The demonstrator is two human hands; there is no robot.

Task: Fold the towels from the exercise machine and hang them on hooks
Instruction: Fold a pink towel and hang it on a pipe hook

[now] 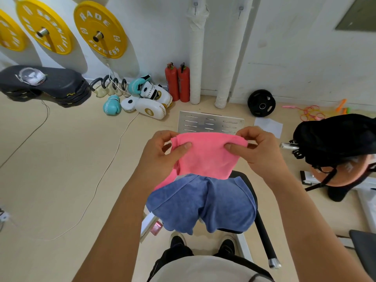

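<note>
Holding a pink towel [205,155] up in front of the body, a person seen from their own head looks down at both hands. The left hand [162,153] pinches the towel's upper left corner, thumb on the near face and fingers curled behind. The right hand [258,149] pinches the upper right corner the same way. Both forearms reach forward from the bottom of the view, and the hands sit level with each other, a towel's width apart.

The pink towel hangs slack between the hands and looks already doubled, so the folding step seems to be under way. Its lower edge drapes over a blue towel [203,202], which lies crumpled across the black seat of an exercise machine [262,226] just below.

Two wall hooks [195,5] sit high on the white wall ahead, well apart from the hands; one appears to carry a pale cloth.

Next, the hands would likely need to bring the two corners together for another fold, keeping the edges matched, before carrying the towel to a hook. The blue towel is not yet folded.
</note>
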